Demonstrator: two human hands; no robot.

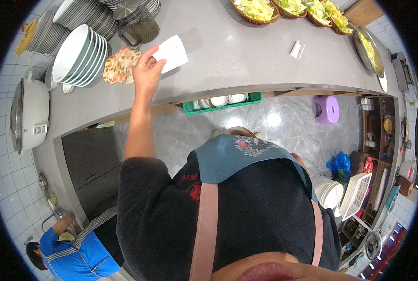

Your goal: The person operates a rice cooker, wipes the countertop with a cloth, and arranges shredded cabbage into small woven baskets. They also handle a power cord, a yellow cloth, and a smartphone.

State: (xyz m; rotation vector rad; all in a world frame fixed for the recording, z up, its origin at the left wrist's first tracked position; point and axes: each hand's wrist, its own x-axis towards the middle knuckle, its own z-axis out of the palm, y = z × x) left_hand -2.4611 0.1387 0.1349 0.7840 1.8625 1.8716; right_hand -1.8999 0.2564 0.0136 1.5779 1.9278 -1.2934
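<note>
My left hand [147, 67] reaches over the grey counter [223, 52], pinching a small white sheet of paper [173, 52] between thumb and fingers. Faint marks show on the sheet. Just left of the hand lies a crumpled floral cloth [120, 65]. Behind it stands a dark, lidded jug [138, 28] with a handle. White bowls [78, 56], nested and tipped on their side, rest to the left of the cloth. Farther right on the counter sits a small curled white paper [296, 50]. My right hand is out of view; a bit of that arm shows beside the apron [226, 158].
Wicker baskets of cut leafy vegetables [254, 10] line the far right edge, near a metal bowl [377, 59]. A rice cooker [34, 116] stands left. Below are a green crate [223, 108] and purple stool [327, 109]. A person in blue [78, 258] works at lower left.
</note>
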